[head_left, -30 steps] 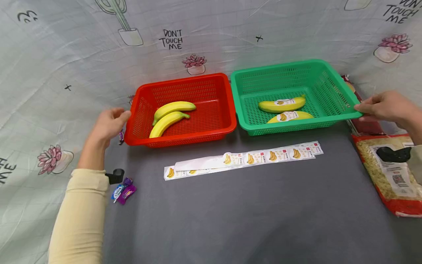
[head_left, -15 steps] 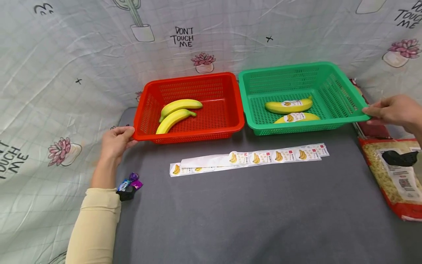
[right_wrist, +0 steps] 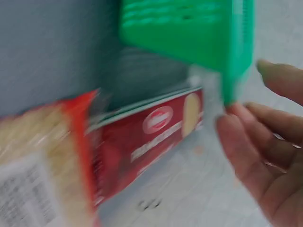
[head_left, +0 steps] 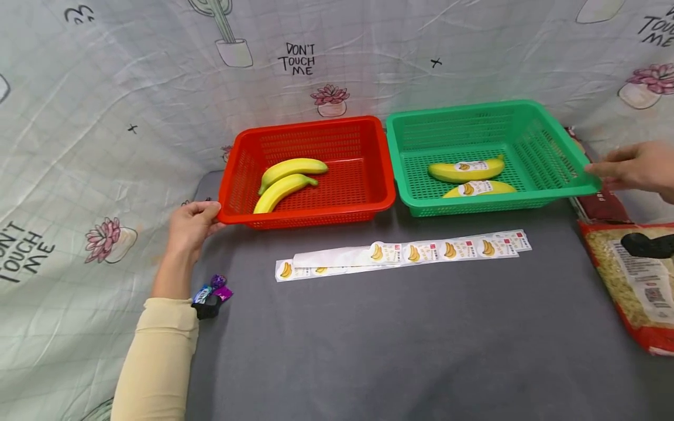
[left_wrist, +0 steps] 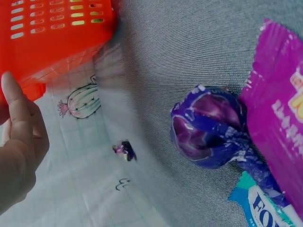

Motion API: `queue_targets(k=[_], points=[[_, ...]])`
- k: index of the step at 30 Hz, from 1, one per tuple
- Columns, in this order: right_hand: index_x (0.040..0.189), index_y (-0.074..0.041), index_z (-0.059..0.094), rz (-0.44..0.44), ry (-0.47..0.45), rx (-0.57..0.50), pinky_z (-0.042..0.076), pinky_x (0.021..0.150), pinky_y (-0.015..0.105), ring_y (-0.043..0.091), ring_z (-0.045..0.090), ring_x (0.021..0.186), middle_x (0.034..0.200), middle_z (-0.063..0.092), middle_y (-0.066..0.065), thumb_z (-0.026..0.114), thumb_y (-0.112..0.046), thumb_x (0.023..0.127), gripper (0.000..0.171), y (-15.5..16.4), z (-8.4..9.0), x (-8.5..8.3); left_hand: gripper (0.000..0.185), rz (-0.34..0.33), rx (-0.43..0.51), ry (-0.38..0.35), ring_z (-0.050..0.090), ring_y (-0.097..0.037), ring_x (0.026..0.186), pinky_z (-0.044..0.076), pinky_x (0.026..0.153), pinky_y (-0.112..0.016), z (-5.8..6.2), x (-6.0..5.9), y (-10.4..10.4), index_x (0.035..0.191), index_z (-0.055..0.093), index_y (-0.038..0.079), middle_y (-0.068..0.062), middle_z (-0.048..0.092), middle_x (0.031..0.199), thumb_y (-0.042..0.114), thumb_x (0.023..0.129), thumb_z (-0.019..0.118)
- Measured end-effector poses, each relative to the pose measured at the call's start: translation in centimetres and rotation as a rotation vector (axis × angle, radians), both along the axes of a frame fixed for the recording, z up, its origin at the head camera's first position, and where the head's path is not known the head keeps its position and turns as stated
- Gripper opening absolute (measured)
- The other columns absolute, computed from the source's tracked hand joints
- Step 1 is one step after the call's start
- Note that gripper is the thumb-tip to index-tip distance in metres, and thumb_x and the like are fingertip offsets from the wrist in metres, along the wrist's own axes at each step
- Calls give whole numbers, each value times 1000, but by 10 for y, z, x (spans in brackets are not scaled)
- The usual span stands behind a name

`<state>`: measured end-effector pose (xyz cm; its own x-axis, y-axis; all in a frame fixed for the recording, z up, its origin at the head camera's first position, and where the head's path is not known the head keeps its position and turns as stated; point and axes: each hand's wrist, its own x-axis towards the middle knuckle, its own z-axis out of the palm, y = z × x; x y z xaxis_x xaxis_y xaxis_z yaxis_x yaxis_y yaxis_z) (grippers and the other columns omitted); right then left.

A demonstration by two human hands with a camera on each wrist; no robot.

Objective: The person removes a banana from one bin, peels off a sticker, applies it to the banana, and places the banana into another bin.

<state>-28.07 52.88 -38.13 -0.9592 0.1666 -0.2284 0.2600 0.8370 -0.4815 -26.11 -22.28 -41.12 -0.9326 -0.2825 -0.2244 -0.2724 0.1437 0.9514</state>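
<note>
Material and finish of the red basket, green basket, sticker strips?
Red rectangular slotted basket: likely moulded plastic, semi-gloss; smooth even colour, soft highlights.
Green rectangular slotted basket: likely the same; uniform colour, regular slots, slight sheen.
Long white banana-printed sticker strips: paper or thin film, can't tell which; thin, flat, overlapping. Finish looks fairly matte.

Layout, clock centred on sticker strips

Strips (head_left: 408, 255) on table (head_left: 389, 339). Basket A (head_left: 310, 140) at 10 o'clock, two bananas (head_left: 286, 184) inside; basket B (head_left: 447, 126) beside it, 1–2 o'clock, two more bananas (head_left: 444, 171) inside. Candies (head_left: 223, 293) at 9; bag (head_left: 611, 257) at 3. Curtain (head_left: 379, 58) behind, 12.
</note>
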Motion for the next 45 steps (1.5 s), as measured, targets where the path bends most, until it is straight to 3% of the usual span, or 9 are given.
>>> queue_targets(k=[4, 8, 9, 12, 17, 23, 30, 37, 45], points=[[162, -7, 25, 58, 138, -50, 27, 115, 67, 52, 41, 135, 154, 40, 30, 44, -53, 105, 75, -33, 14, -29, 30, 30, -45, -3, 63, -5, 68, 57, 67, -15, 4, 2, -2, 121, 61, 2, 0, 58, 101, 25, 102, 63], [158, -27, 39, 192, 190, -113, 27, 117, 63, 35, 40, 143, 153, 53, 0, 55, -53, 101, 65, -96, 41, -59, 30, 72, -22, 23, 61, -5, 66, 56, 64, -15, 1, 2, 0, 121, 61, -2, 0, 58, 97, 20, 101, 63], [158, -21, 39, 249, 183, -128, 26, 114, 68, 44, 34, 145, 158, 48, 8, 56, -50, 101, 66, -119, 53, -64, 29, 78, -21, 30, 61, -5, 65, 56, 63, -16, 0, 2, 1, 121, 61, -3, 0, 59, 95, 19, 101, 62], [155, -21, 45, 389, 170, -163, 29, 115, 64, 36, 38, 145, 155, 52, 0, 59, -50, 100, 63, -184, 73, -85, 28, 97, -9, 52, 59, -5, 64, 56, 62, -16, -1, 1, 6, 120, 60, -5, -1, 58, 93, 16, 101, 62], [151, -14, 51, 648, 122, -205, 39, 114, 55, 32, 52, 137, 151, 55, 13, 65, -43, 99, 61, -297, 85, -118, 21, 133, 22, 72, 57, -5, 61, 54, 59, -16, -7, -2, 16, 114, 60, -5, 1, 58, 86, 11, 101, 61], [141, -8, 61, 861, 55, -222, 46, 111, 46, 29, 59, 130, 141, 63, 15, 71, -26, 98, 49, -404, 55, -148, 26, 119, 48, 69, 58, -6, 63, 54, 62, -18, -15, -6, 22, 119, 60, -7, -1, 58, 90, 13, 102, 61], [138, -4, 63, 980, -32, -275, 48, 110, 46, 31, 61, 128, 139, 64, 18, 73, -18, 95, 46, -484, 4, -165, 29, 137, 52, 67, 60, -8, 70, 55, 65, -18, -9, 3, 8, 123, 60, -6, -3, 60, 97, 15, 104, 59], [137, -2, 63, 987, -73, -245, 49, 109, 46, 32, 62, 125, 137, 65, 18, 75, -11, 92, 48, -500, -31, -167, 26, 132, 103, 93, 60, -9, 67, 55, 64, -19, -11, 3, 10, 119, 61, -6, -1, 62, 91, 15, 102, 62], [136, -6, 65, 977, -82, -204, 52, 102, 44, 27, 60, 107, 131, 68, 16, 75, -12, 92, 45, -509, -47, -167, 24, 148, 130, 90, 58, -9, 63, 54, 63, -19, -17, -2, 2, 117, 61, -4, 2, 62, 83, 15, 102, 62]])
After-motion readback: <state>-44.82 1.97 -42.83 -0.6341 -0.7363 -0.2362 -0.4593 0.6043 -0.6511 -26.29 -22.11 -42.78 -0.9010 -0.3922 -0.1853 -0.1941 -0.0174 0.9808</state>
